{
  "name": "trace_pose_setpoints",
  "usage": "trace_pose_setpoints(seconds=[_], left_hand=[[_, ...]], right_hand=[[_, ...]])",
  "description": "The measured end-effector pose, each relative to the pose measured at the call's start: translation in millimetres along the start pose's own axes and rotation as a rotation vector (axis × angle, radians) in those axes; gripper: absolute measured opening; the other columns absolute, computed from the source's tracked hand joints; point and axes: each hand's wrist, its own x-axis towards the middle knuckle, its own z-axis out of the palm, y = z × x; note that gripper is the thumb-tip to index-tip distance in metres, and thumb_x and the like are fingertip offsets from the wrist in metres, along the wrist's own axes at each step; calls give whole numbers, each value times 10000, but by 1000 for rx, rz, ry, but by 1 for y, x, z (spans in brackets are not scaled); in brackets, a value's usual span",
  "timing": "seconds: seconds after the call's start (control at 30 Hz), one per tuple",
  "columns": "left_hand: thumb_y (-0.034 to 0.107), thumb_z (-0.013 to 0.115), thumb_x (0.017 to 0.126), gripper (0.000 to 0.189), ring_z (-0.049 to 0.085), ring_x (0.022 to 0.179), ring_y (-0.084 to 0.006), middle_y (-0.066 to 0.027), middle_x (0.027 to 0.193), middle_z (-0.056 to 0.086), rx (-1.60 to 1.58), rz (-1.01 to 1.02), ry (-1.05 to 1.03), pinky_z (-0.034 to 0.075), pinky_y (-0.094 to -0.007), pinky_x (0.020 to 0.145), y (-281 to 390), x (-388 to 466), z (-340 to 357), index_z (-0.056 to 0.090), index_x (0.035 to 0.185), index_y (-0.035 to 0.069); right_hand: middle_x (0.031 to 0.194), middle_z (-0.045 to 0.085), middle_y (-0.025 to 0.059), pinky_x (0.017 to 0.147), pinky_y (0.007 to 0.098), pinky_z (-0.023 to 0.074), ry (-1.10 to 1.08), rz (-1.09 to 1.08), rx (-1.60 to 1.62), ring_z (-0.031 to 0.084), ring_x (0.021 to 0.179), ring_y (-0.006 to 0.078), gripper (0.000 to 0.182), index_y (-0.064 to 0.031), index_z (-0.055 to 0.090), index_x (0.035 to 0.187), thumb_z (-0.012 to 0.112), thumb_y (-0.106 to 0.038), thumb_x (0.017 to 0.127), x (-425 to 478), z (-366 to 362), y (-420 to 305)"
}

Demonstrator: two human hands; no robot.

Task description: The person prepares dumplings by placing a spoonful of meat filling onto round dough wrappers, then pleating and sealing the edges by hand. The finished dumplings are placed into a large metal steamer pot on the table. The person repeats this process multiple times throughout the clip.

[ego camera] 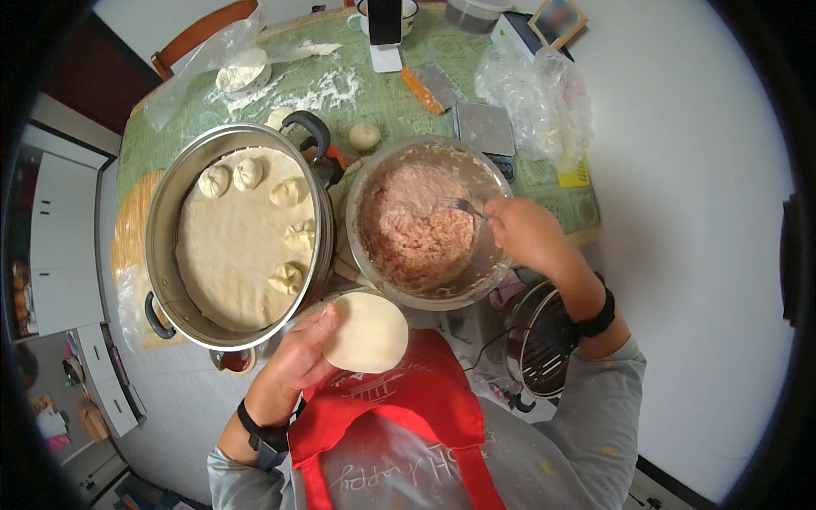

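A round, flat dough wrapper (366,333) rests on the fingers of my left hand (305,357), its thumb over the near edge. My right hand (526,231) grips a metal fork (464,205), whose tines touch the pinkish minced meat filling (417,233) in a large metal bowl (431,303). Left of the bowl stands a round steamer pot (153,255) lined with pale cloth (236,248). Several pleated buns (247,174) sit on the cloth along its upper and right sides. Two dough balls (364,136) lie on the table beyond the pot and bowl.
A digital scale (486,129), an orange-handled dough scraper (433,88) and crumpled plastic bags (529,95) lie behind the bowl. A flour bowl (242,78) stands at the back left of the green-covered table (421,48), near scattered flour. A slotted steamer tray (547,350) is at lower right.
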Motion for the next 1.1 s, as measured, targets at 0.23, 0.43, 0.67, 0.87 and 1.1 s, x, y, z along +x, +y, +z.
trace_pose_setpoints(seconds=[0.23, 0.43, 0.67, 0.87, 1.1], left_hand=[[252, 556, 914, 398, 588, 1047, -245, -124, 1160, 585, -44, 4, 21, 480, -391, 917, -25, 24, -16, 500, 1212, -5], [193, 608, 883, 319, 619, 987, -210, -94, 1076, 630, 51, -40, -22, 504, -341, 872, -26, 39, -41, 560, 1141, 12], [162, 569, 908, 291, 592, 1009, -160, -78, 1102, 623, 96, -42, -125, 444, -306, 924, -30, 64, -43, 567, 1151, 2], [135, 561, 910, 258, 590, 1001, -146, -71, 1097, 628, 4, -3, -188, 447, -286, 903, -47, 89, -57, 583, 1133, 7], [134, 568, 905, 253, 596, 983, -144, -60, 1073, 633, -12, -4, -184, 456, -283, 884, -45, 88, -55, 579, 1129, 16]], right_hand=[[686, 655, 78, 580, 291, 469, -196, 180, 396, 629, 602, 161, 133, -26, 638, 894, 579, -110, 809, 3, -19, 16], [752, 642, 111, 613, 405, 484, -138, -60, 182, 622, 699, 307, 126, -97, 649, 775, 555, -177, 753, -1, -6, -13], [702, 619, 118, 601, 415, 470, -160, -26, 41, 601, 675, 325, 86, -95, 640, 722, 577, -154, 729, 21, 40, -51], [673, 634, 93, 588, 346, 474, -489, -206, 232, 606, 616, 258, 85, -69, 672, 730, 619, -115, 683, 80, 33, -23], [647, 622, 101, 572, 389, 472, -436, -331, 86, 610, 621, 286, 80, -51, 643, 679, 616, -125, 664, 79, 45, -47]])
